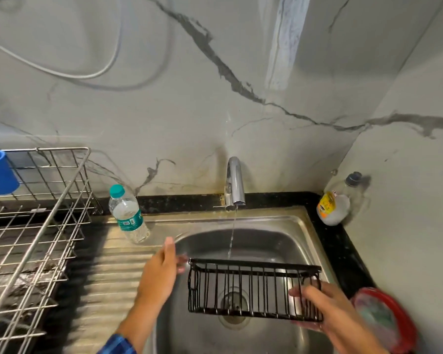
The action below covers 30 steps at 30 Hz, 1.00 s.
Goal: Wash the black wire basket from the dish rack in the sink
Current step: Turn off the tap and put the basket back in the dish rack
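labels on the water bottle and the far-right soap bottle are too blurred to read. a steel sink is sitting in a black table below a veined marble wall, with the tap running thinly. the right hand is gripping the right end of the black wire basket over the sink. the left hand is hovering, fingers straight, just beside its left end.

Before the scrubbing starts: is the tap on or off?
On. A thin stream of water falls from the tap into the sink, by the far edge of the basket the right hand holds.
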{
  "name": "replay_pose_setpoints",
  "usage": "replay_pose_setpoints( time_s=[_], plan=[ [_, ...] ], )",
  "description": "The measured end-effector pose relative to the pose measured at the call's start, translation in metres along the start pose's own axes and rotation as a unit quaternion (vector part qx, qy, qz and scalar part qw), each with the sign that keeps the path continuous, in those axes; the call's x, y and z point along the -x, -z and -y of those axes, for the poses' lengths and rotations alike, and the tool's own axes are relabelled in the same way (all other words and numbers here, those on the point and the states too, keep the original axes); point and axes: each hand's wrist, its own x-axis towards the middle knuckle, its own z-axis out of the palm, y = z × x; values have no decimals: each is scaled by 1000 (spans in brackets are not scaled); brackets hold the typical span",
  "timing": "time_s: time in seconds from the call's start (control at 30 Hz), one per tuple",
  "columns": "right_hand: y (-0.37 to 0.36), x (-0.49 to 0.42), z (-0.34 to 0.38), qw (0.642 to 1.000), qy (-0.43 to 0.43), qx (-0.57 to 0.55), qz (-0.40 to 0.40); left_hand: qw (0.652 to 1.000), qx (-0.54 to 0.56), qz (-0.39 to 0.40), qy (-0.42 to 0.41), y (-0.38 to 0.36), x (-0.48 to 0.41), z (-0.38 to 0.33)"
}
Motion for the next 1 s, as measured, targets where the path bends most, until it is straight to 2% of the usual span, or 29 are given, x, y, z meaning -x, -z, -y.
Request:
replay_pose_setpoints(
  time_s=[0.07, 0.1, 0.17, 0.23, 0.33, 0.5, 0.63, 0.73, 0.87, 1.0],
  plan=[
    [5, 4, -4, 999, 15, 41, -10, 999, -26, 20, -19, -4, -21, -22],
    [7, 8, -5, 997, 27, 71, -5, 998, -24, 56, -11, -11, -36, -32],
    [10, 16, -6, 991, 47, 124, 11, 990, 52, 124, 49, -31, -66, -49],
    [10, 25, -4, 989, 45, 136, 23, 967, 143, 160, 137, -52, -92, -60],
    [8, 34, -3, 985, 32, 166, 38, 947, 198, 177, 180, -70, -109, -69],
    [10, 39, -7, 982, 24, 183, 39, 929, 275, 137, 207, -84, -111, -74],
    [12, 36, -9, 980, 17, 194, 52, 968, 156, 145, 134, -88, -107, -84],
    [13, 36, -9, 979, 8, 197, 49, 981, 22, 189, 42, -76, -112, -92],
    [13, 36, -10, 975, 4, 215, 54, 948, -221, 220, -70, -70, -105, -112],
    [12, 33, -14, 979, -8, 190, 70, 896, -373, 202, -129, -73, -95, -125]
  ],
)
